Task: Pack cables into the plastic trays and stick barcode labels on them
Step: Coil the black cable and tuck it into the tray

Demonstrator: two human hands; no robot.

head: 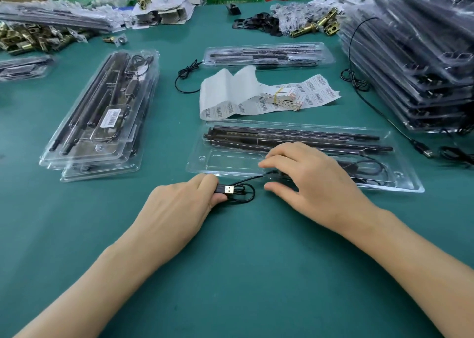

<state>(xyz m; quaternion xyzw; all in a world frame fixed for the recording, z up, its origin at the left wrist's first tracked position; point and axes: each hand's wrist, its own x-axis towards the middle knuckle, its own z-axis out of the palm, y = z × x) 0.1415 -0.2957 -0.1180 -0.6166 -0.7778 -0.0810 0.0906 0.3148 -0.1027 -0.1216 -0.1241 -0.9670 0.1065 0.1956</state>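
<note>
A clear plastic tray (230, 164) lies in front of me on the green table, with dark rods along its far side and a black cable (369, 169) coiled in its right end. My left hand (179, 209) pinches the cable's USB plug (225, 189) just outside the tray's near edge, beside a small loop of cable. My right hand (307, 178) hovers over the tray's near edge, fingers curled around the cable where it enters the tray. A strip of barcode labels (256, 99) lies just beyond the tray.
A stack of packed trays (102, 111), the top one labelled, lies at left. A tall pile of trays (415, 63) stands at right, with loose cables (359, 81) beside it. Another tray (266, 55) and a spare cable (187, 78) lie farther back. Brass hardware (30, 41) clutters the far edge.
</note>
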